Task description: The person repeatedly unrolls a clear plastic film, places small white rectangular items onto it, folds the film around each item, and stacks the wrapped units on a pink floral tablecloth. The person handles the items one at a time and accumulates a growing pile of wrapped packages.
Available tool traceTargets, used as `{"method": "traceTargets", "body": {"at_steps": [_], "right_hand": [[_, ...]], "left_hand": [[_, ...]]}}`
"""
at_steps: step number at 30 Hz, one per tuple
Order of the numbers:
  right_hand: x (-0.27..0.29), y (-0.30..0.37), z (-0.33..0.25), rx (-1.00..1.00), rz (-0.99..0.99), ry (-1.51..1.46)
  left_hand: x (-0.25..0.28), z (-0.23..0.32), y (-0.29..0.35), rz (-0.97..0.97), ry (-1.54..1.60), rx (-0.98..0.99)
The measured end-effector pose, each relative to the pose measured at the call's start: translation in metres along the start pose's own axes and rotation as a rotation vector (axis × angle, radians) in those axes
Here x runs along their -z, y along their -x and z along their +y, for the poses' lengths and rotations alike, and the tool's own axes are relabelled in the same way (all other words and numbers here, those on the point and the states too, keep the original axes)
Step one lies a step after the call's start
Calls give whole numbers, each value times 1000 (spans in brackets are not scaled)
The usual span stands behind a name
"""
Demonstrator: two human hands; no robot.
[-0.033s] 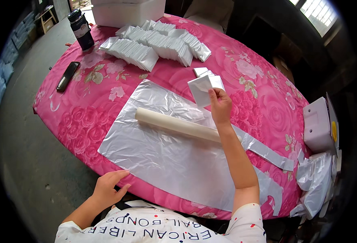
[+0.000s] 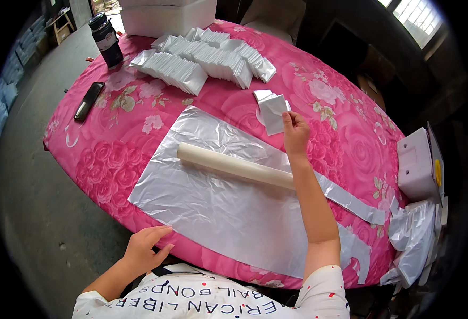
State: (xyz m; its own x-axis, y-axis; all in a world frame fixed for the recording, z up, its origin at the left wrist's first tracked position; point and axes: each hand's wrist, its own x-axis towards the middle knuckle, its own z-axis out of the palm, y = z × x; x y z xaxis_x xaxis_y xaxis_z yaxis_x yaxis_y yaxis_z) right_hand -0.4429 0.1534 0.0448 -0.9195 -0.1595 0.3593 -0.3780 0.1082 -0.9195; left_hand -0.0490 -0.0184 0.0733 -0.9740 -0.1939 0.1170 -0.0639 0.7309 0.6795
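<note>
The right hand (image 2: 296, 132) pinches a folded bag (image 2: 274, 112) beyond the roll (image 2: 234, 166), while the left hand (image 2: 143, 249) lies open, steadying the table edge (image 2: 85, 175).

Soft daylight from upper-right window (image 2: 412, 13), sharp centre, dark bent rim

A folded packet (image 2: 274, 114) is gripped by the right hand (image 2: 296, 133) above the table (image 2: 345, 138), with a second packet (image 2: 262, 95) lying just behind it. Nearer than the grip, a roll (image 2: 234, 166) is laid across a plastic sheet (image 2: 213, 207), at whose near left corner the left hand (image 2: 145, 250) is rested. Rows of packets (image 2: 202, 61) are stacked behind and left of the grip, a flask (image 2: 106, 40) and a phone (image 2: 89, 100) farther left, and a box (image 2: 417, 165) well to the right.
</note>
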Motion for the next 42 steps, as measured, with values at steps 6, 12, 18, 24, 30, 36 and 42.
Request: {"method": "traceTargets", "body": {"at_steps": [6,12,18,24,30,36,42], "right_hand": [[28,-55,70,-117,6,802],[46,-43,45,203,-54,999],[80,87,-38,138,-655,716],[135,194,-71,-97,-685,673],[190,274,-63,-217,-323,668],[235,305,-37,-176,-140,1176],[254,282,-28,-125,-232,1154]], "left_hand": [[-8,2,-5,-28,-28,-69],[-11,1,-8,-43,-52,-94],[-27,7,-22,-152,-13,-188],[-71,29,-66,-343,12,-406],[-117,60,-94,-259,-143,-690],[-146,72,-110,-311,-279,-707],[-153,74,-114,-295,-303,-747]]}}
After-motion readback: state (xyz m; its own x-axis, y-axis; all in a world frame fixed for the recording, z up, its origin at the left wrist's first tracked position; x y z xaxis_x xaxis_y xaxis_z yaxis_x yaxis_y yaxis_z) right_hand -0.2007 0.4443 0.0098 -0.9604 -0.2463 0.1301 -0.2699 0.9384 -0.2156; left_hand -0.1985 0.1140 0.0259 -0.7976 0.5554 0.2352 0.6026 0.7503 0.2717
